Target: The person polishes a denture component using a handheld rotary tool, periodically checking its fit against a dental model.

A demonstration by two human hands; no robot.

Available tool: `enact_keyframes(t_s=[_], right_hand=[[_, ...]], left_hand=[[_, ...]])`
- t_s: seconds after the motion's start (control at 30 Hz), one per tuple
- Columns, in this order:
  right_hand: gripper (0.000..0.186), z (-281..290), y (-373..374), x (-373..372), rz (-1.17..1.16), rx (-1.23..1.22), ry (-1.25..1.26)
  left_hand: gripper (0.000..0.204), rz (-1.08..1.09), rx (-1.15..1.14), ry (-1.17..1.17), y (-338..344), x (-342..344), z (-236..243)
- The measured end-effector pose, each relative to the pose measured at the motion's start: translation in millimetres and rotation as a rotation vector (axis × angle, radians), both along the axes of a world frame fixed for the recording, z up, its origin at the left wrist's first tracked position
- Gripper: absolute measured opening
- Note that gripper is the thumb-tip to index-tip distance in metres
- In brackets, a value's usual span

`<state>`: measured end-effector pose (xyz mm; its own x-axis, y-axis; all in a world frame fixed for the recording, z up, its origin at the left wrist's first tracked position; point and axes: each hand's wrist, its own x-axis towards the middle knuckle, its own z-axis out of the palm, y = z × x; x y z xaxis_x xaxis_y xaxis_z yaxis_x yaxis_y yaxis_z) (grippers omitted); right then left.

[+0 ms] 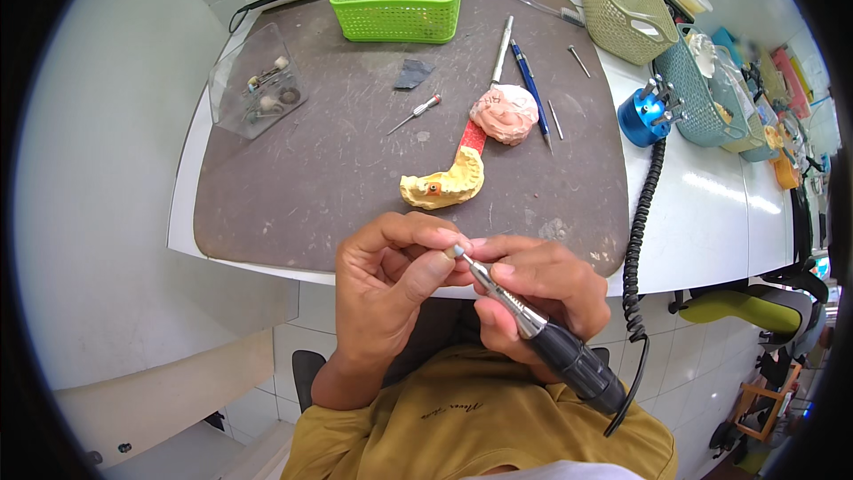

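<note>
My right hand (555,289) grips a black and silver rotary handpiece (569,360), which slants up to the left with a cord trailing from its rear end. Between the thumb and fingertips of my left hand (382,276) is a small pale tooth-like piece (450,252), mostly covered by the fingers. The handpiece's small bluish-grey tip meets it or lies right against it; I cannot tell which. Just beyond my hands, a yellow dental model (462,180) with an orange-rimmed hole rests on the brown mat (302,187). A red strip (473,136) lies between it and a pink dental model (505,114).
A clear box (258,93) of small burs sits far left, a green basket (395,13) at the back. A small screwdriver (415,114), grey scrap (413,74) and blue pencil (530,89) lie on the mat. At right stand a blue bur holder (644,116) and a coiled cord (637,240).
</note>
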<state>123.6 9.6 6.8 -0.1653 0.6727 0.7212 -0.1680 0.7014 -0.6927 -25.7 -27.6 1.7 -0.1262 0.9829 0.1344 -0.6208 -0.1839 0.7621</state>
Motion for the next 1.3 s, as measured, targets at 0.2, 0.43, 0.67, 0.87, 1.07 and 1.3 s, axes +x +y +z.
enact_keyframes(t_s=[0.2, 0.43, 0.67, 0.87, 1.07, 1.3], right_hand=[[0.034, -1.9, -3.0, 0.1, -0.012, -0.056, 0.048], [0.026, 6.0, 2.2, 7.9, 0.072, 0.118, -0.094], [0.023, 8.4, -1.4, 6.3, 0.043, 0.078, -0.166], [0.027, 11.1, 0.4, 8.4, 0.178, 0.104, -0.160], [0.034, -1.1, 0.4, 7.5, 0.095, -0.005, 0.093], [0.032, -0.8, 1.9, 0.8, 0.028, -0.023, 0.046]], left_hand=[[0.010, -0.004, -0.025, 0.005, 0.5, 1.3, 6.0], [0.010, 0.012, -0.052, 0.002, 0.1, 2.4, 9.7], [0.011, 0.062, -0.029, 0.066, 0.0, 6.6, 10.4], [0.011, 0.098, 0.082, 0.118, 1.6, 3.8, -2.8], [0.010, 0.048, -0.028, 0.028, 1.1, 6.5, 6.4], [0.011, 0.041, -0.017, 0.047, 0.1, 4.4, 4.9]])
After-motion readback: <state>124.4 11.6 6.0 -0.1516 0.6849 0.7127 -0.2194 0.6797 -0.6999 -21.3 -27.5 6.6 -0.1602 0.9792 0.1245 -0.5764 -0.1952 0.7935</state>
